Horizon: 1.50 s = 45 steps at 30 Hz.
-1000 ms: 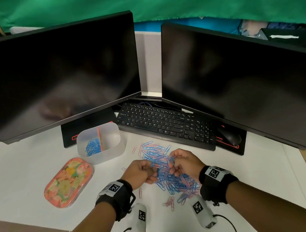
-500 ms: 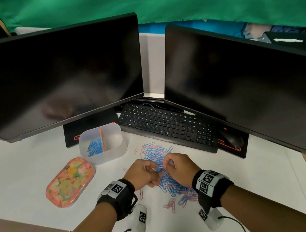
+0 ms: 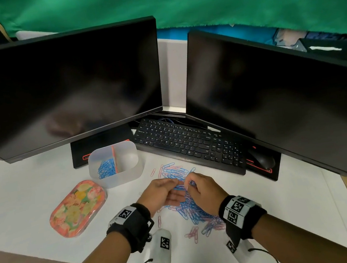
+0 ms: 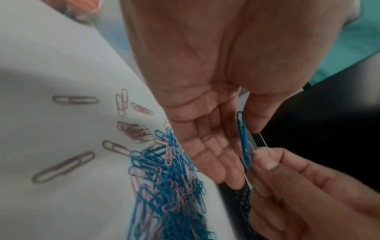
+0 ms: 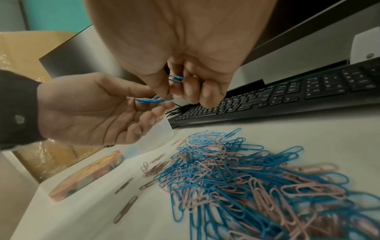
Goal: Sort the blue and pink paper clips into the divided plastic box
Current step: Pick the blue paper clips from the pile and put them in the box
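A mixed pile of blue and pink paper clips (image 3: 191, 212) lies on the white desk in front of me. Just above its far end, my left hand (image 3: 174, 182) is turned palm up with its fingers nearly straight. Its thumb holds a few blue clips (image 4: 243, 139) against the forefinger. My right hand (image 3: 191, 183) meets it and pinches the end of those blue clips (image 5: 153, 100). A further blue clip (image 5: 175, 79) sits in its curled fingers. The divided clear plastic box (image 3: 130, 175) stands to the far left; blue clips (image 3: 106, 170) fill its left compartment.
A flowered oval lid (image 3: 78, 208) lies left of my hands. A black keyboard (image 3: 191, 145) and mouse (image 3: 262, 160) sit behind the pile under two dark monitors (image 3: 66, 89). Single pink clips (image 3: 193, 234) are scattered near the desk's front edge.
My right hand has moved left and up from the pile to meet the left hand. The left hand has uncurled from a fist to a nearly flat palm.
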Each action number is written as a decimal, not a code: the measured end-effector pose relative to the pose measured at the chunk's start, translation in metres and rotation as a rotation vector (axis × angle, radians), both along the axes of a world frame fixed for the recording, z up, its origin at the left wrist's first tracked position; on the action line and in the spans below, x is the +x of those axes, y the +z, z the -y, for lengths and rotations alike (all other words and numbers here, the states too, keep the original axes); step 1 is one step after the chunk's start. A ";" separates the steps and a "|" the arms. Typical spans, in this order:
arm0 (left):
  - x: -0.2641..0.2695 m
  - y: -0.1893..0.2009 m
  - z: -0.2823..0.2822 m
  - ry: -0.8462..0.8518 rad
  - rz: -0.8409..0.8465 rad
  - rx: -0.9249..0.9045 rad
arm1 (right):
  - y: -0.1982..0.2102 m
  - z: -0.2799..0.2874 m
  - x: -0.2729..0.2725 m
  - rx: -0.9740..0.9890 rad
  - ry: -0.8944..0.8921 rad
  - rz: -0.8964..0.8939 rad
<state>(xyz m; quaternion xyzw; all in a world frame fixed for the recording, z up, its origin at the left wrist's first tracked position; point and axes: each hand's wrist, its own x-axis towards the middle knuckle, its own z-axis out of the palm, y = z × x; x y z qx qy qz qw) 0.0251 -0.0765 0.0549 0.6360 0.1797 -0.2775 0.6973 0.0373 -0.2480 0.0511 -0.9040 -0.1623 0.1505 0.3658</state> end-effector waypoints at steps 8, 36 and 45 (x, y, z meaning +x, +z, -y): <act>0.002 0.001 -0.007 0.171 -0.095 -0.374 | 0.003 -0.002 0.000 0.128 -0.053 -0.066; 0.019 0.034 -0.120 0.596 0.172 0.318 | 0.041 -0.108 0.063 0.476 -0.242 -0.733; 0.038 0.027 -0.161 0.638 0.109 0.433 | 0.058 -0.208 0.088 0.443 -0.042 -0.853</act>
